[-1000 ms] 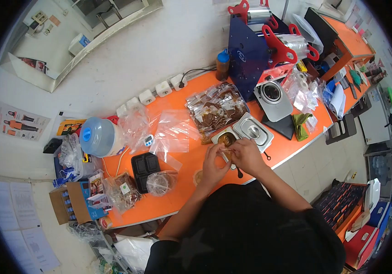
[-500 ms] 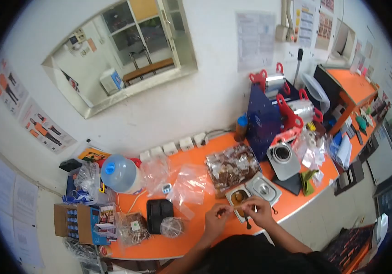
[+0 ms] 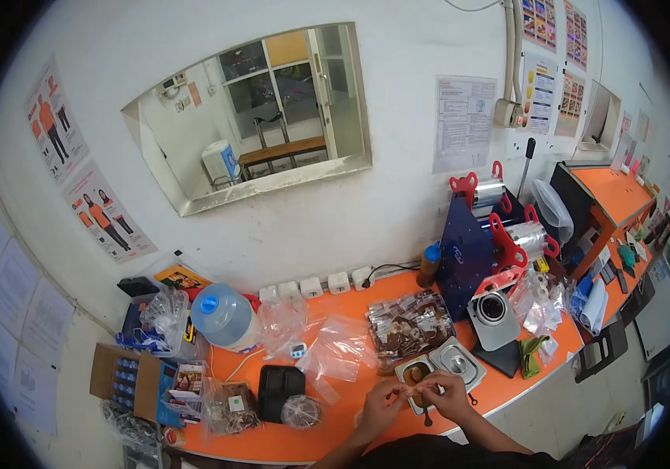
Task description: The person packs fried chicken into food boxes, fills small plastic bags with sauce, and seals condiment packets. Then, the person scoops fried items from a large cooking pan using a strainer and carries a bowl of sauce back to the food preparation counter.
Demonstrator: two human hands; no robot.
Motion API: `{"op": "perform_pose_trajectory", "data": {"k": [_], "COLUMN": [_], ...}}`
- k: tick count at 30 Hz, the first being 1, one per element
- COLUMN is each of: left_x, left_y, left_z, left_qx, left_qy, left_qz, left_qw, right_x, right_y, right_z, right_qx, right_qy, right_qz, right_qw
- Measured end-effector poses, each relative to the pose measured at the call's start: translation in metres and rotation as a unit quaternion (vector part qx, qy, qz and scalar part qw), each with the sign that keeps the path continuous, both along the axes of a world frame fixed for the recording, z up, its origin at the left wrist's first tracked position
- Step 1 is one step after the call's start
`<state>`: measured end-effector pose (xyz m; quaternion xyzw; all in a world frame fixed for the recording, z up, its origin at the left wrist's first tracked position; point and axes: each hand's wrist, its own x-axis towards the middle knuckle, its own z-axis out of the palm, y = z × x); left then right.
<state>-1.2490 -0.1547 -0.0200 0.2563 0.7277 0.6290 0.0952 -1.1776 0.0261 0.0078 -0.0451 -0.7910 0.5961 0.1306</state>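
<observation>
the metal pan [image 3: 401,368] of brown sauce sits near the front edge of the orange bench [image 3: 327,431], a dark handle [image 3: 428,419] poking out over its near side. the left hand [image 3: 382,406] and the right hand [image 3: 448,395] are raised at the near half of that pan, slightly apart from each other, fingertips drawn in; whether they pinch anything i cannot tell. just right of the pan lies a metal lid [image 3: 461,362], behind it a heap of packets [image 3: 409,322], left of it clear bags [image 3: 339,348]
</observation>
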Motion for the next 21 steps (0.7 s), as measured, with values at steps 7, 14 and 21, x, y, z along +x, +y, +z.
{"op": "perform_pose_trajectory", "data": {"k": [7,14,21], "left_x": [0.002,-0.002,-0.121], "left_y": [0.000,0.017,0.024], "left_z": [0.007,-0.014,-0.239], "left_qx": [0.010,0.060,-0.242], "left_qy": [0.041,-0.049,0.020], "left_qz": [0.037,0.020,0.207], "left_qw": [0.998,0.997,0.948], "right_x": [0.007,0.009,0.006], "right_y": [0.022,0.054,0.106], "right_z": [0.008,0.006,0.045], "right_qx": [0.080,-0.001,-0.171], "right_qy": [-0.005,-0.008,-0.027], "right_qz": [0.001,0.036,0.023], "right_qw": [0.997,0.999,0.985]}}
